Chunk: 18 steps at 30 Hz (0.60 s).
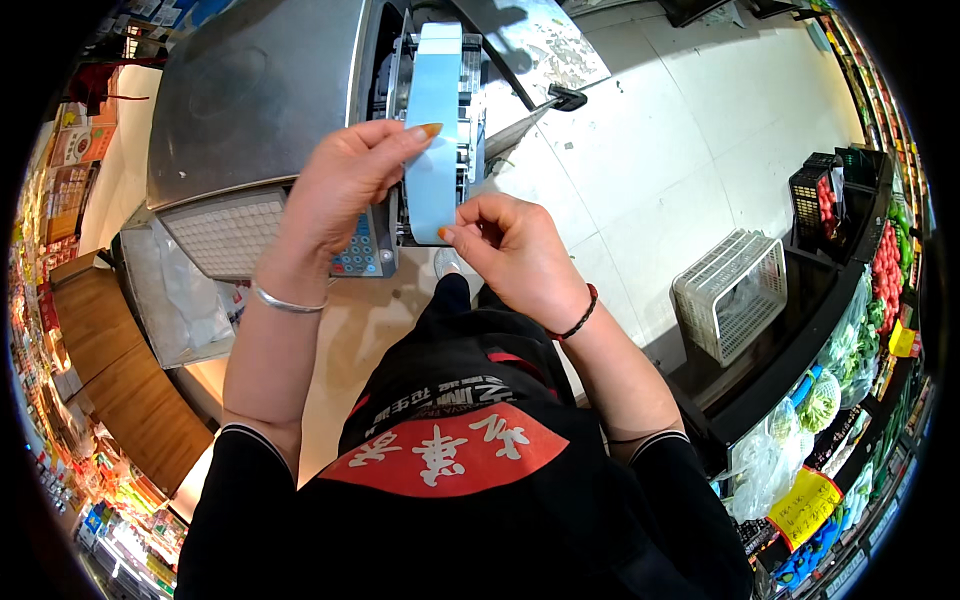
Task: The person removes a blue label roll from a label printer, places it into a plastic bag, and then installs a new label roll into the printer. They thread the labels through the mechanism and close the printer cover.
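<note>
A pale blue strip of label backing lies lengthwise over the open label printer mechanism of a weighing scale, with a white part at its far end. My left hand pinches the strip's left edge between thumb and fingers, about midway along. Near the strip's closer end, my right hand has thumb and forefinger closed on its lower right corner. Left of the printer is the scale's metal platter. Its keypad with white keys and a panel of blue keys sit below, partly behind my left wrist.
A wooden counter and a bin with clear plastic bags stand to the left. On the right, a white plastic crate rests on a black ledge beside vegetable shelves. A black-edged panel juts out beyond the printer.
</note>
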### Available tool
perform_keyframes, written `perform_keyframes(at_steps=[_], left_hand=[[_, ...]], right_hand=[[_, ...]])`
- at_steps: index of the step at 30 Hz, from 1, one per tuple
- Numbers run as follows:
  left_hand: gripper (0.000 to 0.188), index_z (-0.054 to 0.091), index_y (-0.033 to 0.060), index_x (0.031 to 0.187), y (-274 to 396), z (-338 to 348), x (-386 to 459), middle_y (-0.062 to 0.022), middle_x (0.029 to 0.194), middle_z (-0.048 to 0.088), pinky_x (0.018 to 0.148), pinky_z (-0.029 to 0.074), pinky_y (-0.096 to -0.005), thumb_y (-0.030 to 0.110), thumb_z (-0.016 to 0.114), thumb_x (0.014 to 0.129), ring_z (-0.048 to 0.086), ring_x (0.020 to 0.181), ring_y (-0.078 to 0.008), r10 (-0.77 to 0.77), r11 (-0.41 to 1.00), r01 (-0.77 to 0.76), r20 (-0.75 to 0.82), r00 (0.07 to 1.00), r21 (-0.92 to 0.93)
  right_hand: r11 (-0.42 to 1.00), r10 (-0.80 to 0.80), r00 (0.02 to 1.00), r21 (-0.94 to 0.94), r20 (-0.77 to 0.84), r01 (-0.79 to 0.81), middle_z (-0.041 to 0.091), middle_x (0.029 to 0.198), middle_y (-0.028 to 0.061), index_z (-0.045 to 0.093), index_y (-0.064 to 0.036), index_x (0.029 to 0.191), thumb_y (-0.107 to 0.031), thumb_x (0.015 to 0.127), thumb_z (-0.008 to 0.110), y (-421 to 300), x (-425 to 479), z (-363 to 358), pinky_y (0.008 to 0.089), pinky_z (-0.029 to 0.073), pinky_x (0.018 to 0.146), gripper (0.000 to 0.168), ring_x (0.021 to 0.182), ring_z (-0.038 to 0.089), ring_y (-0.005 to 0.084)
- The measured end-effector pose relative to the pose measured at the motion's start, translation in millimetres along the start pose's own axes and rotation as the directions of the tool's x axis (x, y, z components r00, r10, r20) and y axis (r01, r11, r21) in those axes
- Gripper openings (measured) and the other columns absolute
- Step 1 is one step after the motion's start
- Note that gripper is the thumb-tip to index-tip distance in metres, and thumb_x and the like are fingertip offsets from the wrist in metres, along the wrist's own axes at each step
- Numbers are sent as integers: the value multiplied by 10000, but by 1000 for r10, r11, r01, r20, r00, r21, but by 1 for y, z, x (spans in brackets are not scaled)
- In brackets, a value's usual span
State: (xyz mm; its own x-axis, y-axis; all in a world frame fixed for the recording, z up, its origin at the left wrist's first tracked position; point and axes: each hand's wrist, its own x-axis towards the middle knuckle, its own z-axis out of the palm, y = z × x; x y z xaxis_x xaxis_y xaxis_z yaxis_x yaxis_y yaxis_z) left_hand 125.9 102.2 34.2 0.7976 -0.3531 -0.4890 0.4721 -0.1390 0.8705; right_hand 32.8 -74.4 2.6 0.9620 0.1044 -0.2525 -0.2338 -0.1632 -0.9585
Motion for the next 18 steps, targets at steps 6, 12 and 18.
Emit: perform_keyframes(at_steps=[6, 12, 18], left_hand=[[204, 619, -7, 1038, 1, -22, -20, 30, 672, 561, 464, 330, -154, 173, 576, 953, 458, 502, -25, 31, 995, -32, -9, 999, -94], [215, 619, 3, 1069, -16, -17, -33, -19, 717, 621, 559, 475, -170, 180, 566, 960, 587, 595, -62, 45, 991, -52, -60, 997, -123], [196, 626, 21, 1019, -31, -4, -28, -17, 794, 628, 608, 500, -203, 202, 603, 947, 579, 641, -74, 40, 992, -53, -113, 993, -112]], right_hand=[[891, -361, 932, -305, -23, 338, 577, 777, 75, 652, -65, 840, -110, 830, 645, 7, 8, 9, 373, 481, 606, 47, 724, 602, 292], [769, -575, 815, -389, -75, 507, 575, 715, 64, 693, -76, 860, -51, 787, 700, 40, 20, 13, 318, 464, 534, 77, 617, 588, 239], [728, -595, 801, -468, -70, 501, 539, 708, 53, 699, -114, 864, -116, 784, 688, 57, 32, 10, 356, 477, 586, 81, 685, 588, 254]])
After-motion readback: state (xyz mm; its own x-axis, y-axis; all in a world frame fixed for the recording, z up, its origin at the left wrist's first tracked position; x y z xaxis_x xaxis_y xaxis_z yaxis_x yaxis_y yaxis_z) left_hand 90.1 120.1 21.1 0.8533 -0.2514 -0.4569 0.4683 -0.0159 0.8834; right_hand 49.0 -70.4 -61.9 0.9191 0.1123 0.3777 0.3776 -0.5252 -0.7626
